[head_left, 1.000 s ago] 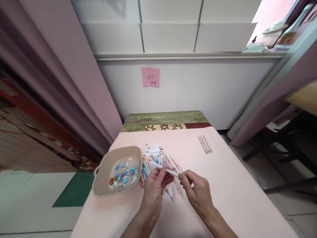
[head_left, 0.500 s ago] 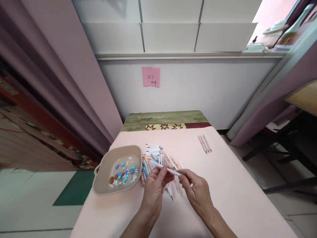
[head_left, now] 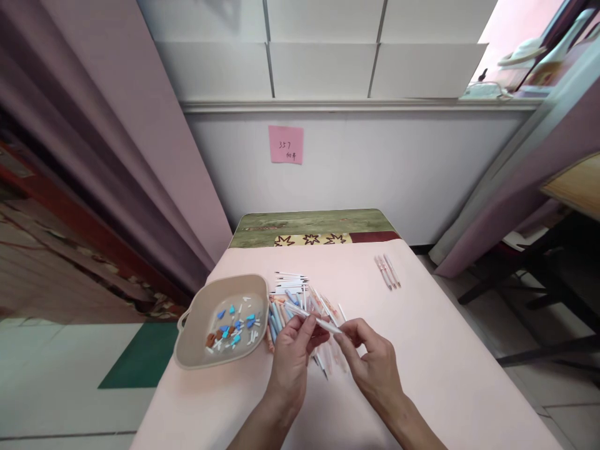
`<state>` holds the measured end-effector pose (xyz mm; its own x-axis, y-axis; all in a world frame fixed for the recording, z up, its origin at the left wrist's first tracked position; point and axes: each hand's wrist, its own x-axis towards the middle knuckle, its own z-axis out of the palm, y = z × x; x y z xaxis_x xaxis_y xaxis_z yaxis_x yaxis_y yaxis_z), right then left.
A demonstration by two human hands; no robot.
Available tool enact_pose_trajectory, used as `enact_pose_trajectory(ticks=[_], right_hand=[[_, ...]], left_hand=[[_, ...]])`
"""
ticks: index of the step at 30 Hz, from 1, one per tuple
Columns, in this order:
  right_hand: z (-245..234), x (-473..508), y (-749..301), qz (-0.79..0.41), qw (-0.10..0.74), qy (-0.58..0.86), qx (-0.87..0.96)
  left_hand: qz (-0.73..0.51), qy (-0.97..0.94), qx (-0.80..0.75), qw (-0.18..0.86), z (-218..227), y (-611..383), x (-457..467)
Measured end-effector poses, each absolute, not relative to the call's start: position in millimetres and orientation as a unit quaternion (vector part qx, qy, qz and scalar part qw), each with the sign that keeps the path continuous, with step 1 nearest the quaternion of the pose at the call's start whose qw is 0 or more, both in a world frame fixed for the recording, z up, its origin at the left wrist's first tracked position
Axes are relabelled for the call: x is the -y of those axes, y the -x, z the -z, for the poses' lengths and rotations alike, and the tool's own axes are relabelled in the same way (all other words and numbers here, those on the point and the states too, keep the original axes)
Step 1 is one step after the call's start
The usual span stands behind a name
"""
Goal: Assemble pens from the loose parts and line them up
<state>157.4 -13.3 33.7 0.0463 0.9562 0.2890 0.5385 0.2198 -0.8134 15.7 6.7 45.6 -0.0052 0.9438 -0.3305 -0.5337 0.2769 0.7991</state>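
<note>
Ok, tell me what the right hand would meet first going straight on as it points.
Likely the slim whitish plastic pen held in the left hand, though depth is unclear.

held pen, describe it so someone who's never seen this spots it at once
On the pink-covered table, look just right of the beige basin, at the heap of pen parts. Over that heap, a whitish pen slants between the left hand and right hand; it alone is gripped, its neighbours lying loose.

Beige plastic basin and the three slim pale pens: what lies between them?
In the head view: thin white refills, a jumbled pile of pastel plastic pen barrels, then bare pale-pink tablecloth.
</note>
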Motion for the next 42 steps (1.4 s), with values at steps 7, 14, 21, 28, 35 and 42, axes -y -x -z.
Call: enact_pose_trajectory(ticks=[7,14,21,28,35,42], right_hand=[[-33.4,14.2,-155.7,-0.238,0.437,0.578,0.646],[-28.8,15.2,-156.4,-0.292,0.401,0.582,0.644],[-26.3,15.4,-153.8,-0.253,0.435,0.579,0.641],[-29.2,15.5,-152.3,-0.543,0.417,0.508,0.523],[-33.2,14.8,-156.7,-0.367,0.474,0.579,0.552],[-33.8,21.3,-158.0,-0.236,0.5,0.556,0.621]], left_hand=[[-0.55,-0.231,-0.446,0.667,-46.8,-16.3,-6.4],[-0.534,-0.273,-0.457,0.657,-45.0,-16.3,-5.2],[-0.529,-0.314,-0.48,0.626,-44.1,-15.9,-6.4],[-0.513,-0.35,-0.46,0.635,-52.5,-12.1,-5.0],[-0.531,-0.167,-0.414,0.721,-34.3,-23.8,-1.4],[-0.524,-0.081,-0.37,0.763,-34.1,-28.8,1.5]])
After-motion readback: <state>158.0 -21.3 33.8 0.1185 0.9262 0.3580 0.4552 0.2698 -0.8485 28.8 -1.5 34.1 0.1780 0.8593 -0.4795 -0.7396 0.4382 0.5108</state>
